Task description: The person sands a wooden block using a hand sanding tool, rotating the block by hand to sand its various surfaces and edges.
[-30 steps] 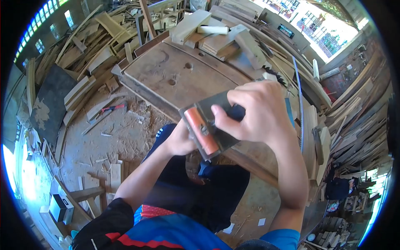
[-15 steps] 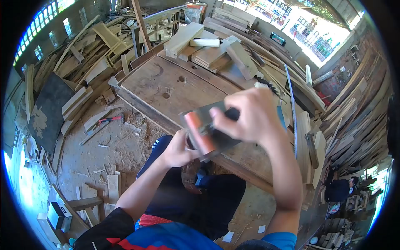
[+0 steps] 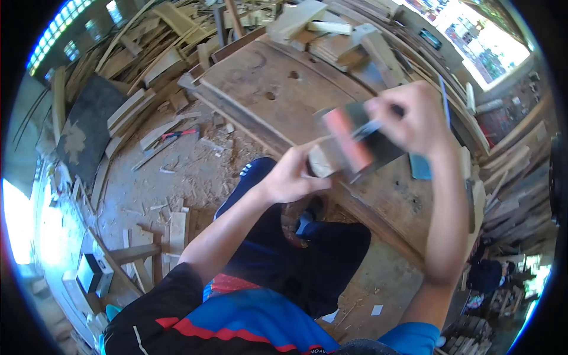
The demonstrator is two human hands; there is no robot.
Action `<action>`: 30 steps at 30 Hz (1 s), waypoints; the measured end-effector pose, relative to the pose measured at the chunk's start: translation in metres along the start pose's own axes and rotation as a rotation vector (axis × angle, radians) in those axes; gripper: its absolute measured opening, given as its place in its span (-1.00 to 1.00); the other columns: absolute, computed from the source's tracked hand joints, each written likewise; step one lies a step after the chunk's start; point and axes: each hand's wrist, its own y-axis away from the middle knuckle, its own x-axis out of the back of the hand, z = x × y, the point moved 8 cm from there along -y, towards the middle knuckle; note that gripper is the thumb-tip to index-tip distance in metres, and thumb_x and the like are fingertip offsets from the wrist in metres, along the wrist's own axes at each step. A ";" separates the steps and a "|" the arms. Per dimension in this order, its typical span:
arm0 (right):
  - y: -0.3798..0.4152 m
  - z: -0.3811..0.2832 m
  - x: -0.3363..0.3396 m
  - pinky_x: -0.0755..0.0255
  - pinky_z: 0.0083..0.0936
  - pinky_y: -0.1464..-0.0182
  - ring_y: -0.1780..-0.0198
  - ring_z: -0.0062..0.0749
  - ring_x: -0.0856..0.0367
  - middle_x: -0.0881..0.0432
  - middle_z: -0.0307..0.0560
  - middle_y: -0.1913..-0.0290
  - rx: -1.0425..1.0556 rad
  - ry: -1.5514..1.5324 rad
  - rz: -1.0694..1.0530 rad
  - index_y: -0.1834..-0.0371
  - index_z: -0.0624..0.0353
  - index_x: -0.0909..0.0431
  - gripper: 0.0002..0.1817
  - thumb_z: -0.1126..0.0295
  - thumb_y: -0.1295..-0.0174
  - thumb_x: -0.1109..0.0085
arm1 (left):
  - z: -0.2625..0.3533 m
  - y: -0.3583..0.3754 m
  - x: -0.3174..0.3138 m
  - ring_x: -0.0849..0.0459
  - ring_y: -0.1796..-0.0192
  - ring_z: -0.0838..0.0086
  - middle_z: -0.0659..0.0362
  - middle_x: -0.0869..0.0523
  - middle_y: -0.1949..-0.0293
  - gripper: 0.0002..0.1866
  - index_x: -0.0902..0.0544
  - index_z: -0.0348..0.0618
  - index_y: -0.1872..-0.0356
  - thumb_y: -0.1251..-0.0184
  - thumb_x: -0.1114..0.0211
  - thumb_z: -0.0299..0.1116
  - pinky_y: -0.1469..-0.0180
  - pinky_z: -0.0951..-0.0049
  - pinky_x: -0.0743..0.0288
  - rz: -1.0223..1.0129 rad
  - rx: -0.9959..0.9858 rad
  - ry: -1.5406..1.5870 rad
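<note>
My left hand (image 3: 294,176) grips the near end of a wooden block (image 3: 322,161) over the front edge of the workbench (image 3: 272,77). My right hand (image 3: 414,115) is closed on the dark handle of a tool with an orange-red strip (image 3: 348,139) and a dark flat body. That tool lies against the block, and motion blurs it. Its exact kind is hard to tell. The far end of the block is hidden beneath the tool.
Wood pieces (image 3: 296,21) and a round saw blade lie toward the bench's far side. A blue-edged long rule (image 3: 444,100) stretches at the right. Shavings and a red-handled tool (image 3: 180,134) are on the floor at left. A person (image 3: 486,273) is at far right.
The view has shifted, so the bench sits higher and further right. The wooden block's end now shows beside my left hand, and the tool in my right hand appears further back along it.
</note>
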 end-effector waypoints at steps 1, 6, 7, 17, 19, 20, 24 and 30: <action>-0.001 0.034 0.008 -0.27 -0.24 0.47 0.61 -0.05 -0.44 -0.48 0.14 0.67 -0.045 0.037 0.033 0.55 0.28 -0.68 -0.41 -0.09 -0.36 -0.22 | 0.003 -0.002 0.000 -0.67 -0.15 0.49 0.16 -0.75 -0.11 -0.36 -0.55 -0.29 -0.32 -0.19 -0.54 -0.51 -0.30 0.35 -0.54 0.029 -0.037 0.042; 0.001 0.057 0.012 -0.32 -0.15 0.34 0.47 0.13 -0.56 -0.55 0.27 0.53 -0.127 0.112 0.096 0.46 0.39 -0.61 -0.48 0.07 -0.44 -0.22 | 0.007 0.000 0.000 -0.66 -0.10 0.56 0.18 -0.75 -0.10 -0.29 -0.50 -0.29 -0.40 -0.16 -0.51 -0.59 -0.25 0.40 -0.55 -0.031 -0.049 0.171; 0.000 0.022 0.007 -0.29 -0.13 0.36 0.46 0.17 -0.55 -0.53 0.27 0.54 -0.087 0.168 0.087 0.50 0.39 -0.57 -0.51 0.12 -0.41 -0.23 | 0.010 0.001 0.002 -0.66 -0.08 0.57 0.20 -0.75 -0.06 -0.31 -0.51 -0.29 -0.39 -0.17 -0.50 -0.58 -0.23 0.42 -0.55 -0.001 -0.082 0.151; 0.016 0.086 0.024 -0.33 -0.07 0.26 0.37 0.19 -0.58 -0.55 0.30 0.48 -0.288 0.239 0.138 0.42 0.38 -0.65 -0.47 0.04 -0.47 -0.19 | 0.016 -0.006 -0.004 -0.59 -0.29 0.49 0.10 -0.68 -0.26 -0.08 -0.32 -0.25 -0.58 -0.08 -0.41 -0.61 -0.44 0.38 -0.39 -0.048 -0.149 0.078; 0.015 0.064 0.021 -0.33 -0.06 0.27 0.38 0.19 -0.59 -0.54 0.30 0.50 -0.233 0.257 0.140 0.44 0.37 -0.65 -0.47 0.03 -0.45 -0.21 | 0.014 -0.008 -0.003 -0.59 -0.28 0.50 0.11 -0.69 -0.24 -0.10 -0.33 -0.26 -0.57 -0.09 -0.41 -0.61 -0.43 0.38 -0.40 -0.051 -0.141 0.074; 0.014 0.029 0.015 -0.32 -0.05 0.30 0.42 0.20 -0.58 -0.52 0.30 0.52 -0.146 0.260 0.156 0.48 0.36 -0.64 -0.46 0.04 -0.43 -0.21 | 0.009 -0.005 -0.003 -0.59 -0.27 0.50 0.11 -0.69 -0.23 -0.11 -0.34 -0.27 -0.57 -0.10 -0.41 -0.60 -0.42 0.39 -0.41 -0.060 -0.118 0.081; 0.015 -0.046 0.005 -0.25 -0.01 0.39 0.53 0.24 -0.52 -0.45 0.26 0.61 0.047 0.069 0.041 0.61 0.34 -0.51 -0.50 0.17 -0.42 -0.19 | -0.009 -0.006 -0.004 -0.59 -0.25 0.52 0.12 -0.70 -0.18 -0.15 -0.37 -0.28 -0.54 -0.12 -0.43 -0.57 -0.35 0.39 -0.47 -0.130 0.001 0.106; 0.019 0.102 0.028 -0.32 -0.01 0.34 0.44 0.25 -0.62 -0.57 0.32 0.54 -0.277 0.250 0.124 0.47 0.39 -0.67 -0.47 0.08 -0.49 -0.15 | 0.012 -0.007 0.000 -0.60 -0.22 0.58 0.16 -0.72 -0.19 -0.23 -0.42 -0.30 -0.49 -0.20 -0.48 -0.55 -0.33 0.43 -0.48 -0.050 -0.099 0.053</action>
